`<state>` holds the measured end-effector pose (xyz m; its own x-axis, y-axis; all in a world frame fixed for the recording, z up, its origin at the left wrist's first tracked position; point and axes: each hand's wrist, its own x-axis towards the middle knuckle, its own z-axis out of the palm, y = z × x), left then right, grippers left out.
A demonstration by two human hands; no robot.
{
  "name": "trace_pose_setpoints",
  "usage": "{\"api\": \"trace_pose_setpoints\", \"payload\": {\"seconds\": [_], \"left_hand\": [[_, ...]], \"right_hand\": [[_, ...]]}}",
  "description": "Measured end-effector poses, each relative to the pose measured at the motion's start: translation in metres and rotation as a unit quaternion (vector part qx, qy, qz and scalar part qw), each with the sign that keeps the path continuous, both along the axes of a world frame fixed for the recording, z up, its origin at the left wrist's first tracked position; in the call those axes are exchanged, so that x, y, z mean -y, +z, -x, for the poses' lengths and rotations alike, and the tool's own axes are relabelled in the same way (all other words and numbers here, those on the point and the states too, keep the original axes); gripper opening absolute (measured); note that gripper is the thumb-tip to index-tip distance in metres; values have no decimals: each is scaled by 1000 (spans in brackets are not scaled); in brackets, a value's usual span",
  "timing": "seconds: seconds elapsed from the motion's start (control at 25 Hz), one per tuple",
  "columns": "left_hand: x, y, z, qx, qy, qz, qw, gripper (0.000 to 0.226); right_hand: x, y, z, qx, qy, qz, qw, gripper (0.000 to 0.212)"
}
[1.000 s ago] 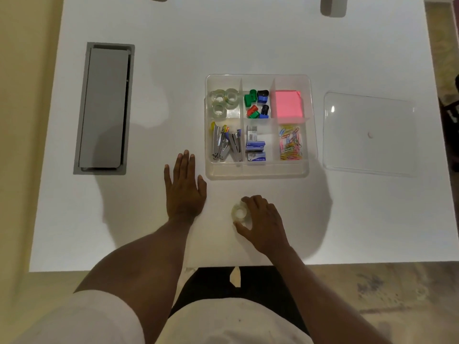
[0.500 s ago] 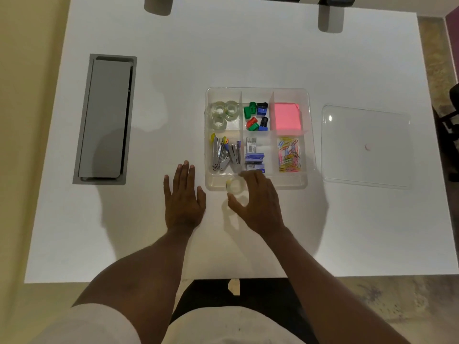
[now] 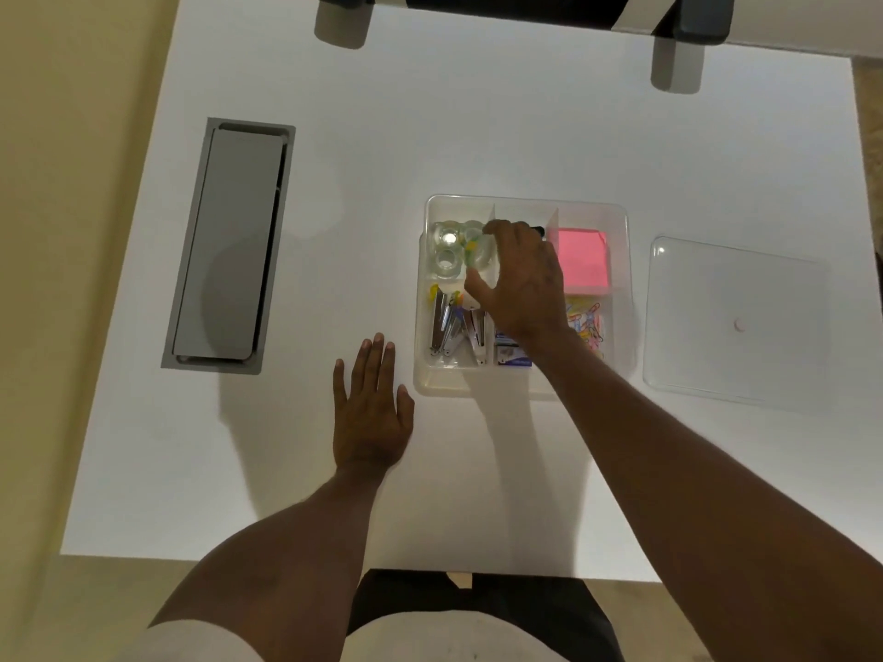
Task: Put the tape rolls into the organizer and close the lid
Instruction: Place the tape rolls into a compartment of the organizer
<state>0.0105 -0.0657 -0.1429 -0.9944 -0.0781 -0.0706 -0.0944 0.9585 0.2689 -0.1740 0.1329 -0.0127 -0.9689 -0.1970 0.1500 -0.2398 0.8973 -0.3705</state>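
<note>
The clear organizer (image 3: 457,382) sits mid-table with its top uncovered. Several clear tape rolls (image 3: 446,253) lie in its back-left compartment. My right hand (image 3: 523,284) reaches over the organizer, with fingers and thumb curled around one more tape roll (image 3: 481,254) at the right side of that same compartment. I cannot tell whether this roll rests on the compartment floor. Flat on the table, left of the organizer's front corner, is my left hand (image 3: 373,408), fingers spread and holding nothing. The clear lid (image 3: 736,322) lies flat on the table to the right of the organizer.
Other compartments hold staplers (image 3: 446,327), staple boxes (image 3: 509,353), pink sticky notes (image 3: 585,260) and coloured paper clips (image 3: 590,322). A grey cable hatch (image 3: 229,246) is set into the table at the left. Chair armrests (image 3: 676,54) stand at the far edge.
My right hand lifted the tape roll from the table in front of the organizer and carried it forward over the back-left compartment. The left hand stayed flat in place.
</note>
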Motion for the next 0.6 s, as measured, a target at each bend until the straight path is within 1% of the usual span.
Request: {"api": "trace_pose_setpoints", "payload": {"seconds": [0.16, 0.24, 0.4, 0.52, 0.6], "left_hand": [[0, -1, 0, 7, 2, -2, 1000, 67], [-1, -1, 1, 11, 4, -1, 1000, 67], [-1, 1, 1, 13, 3, -5, 1000, 67], [-1, 3, 3, 16, 5, -10, 1000, 65], [-2, 5, 2, 16, 3, -9, 1000, 65]], "right_hand": [[10, -4, 30, 59, 7, -86, 995, 44], [16, -6, 41, 81, 12, -122, 989, 47], [26, -11, 49, 82, 16, -209, 974, 55], [31, -13, 51, 93, 1, -240, 966, 56], [33, -13, 53, 107, -9, -251, 962, 53]]}}
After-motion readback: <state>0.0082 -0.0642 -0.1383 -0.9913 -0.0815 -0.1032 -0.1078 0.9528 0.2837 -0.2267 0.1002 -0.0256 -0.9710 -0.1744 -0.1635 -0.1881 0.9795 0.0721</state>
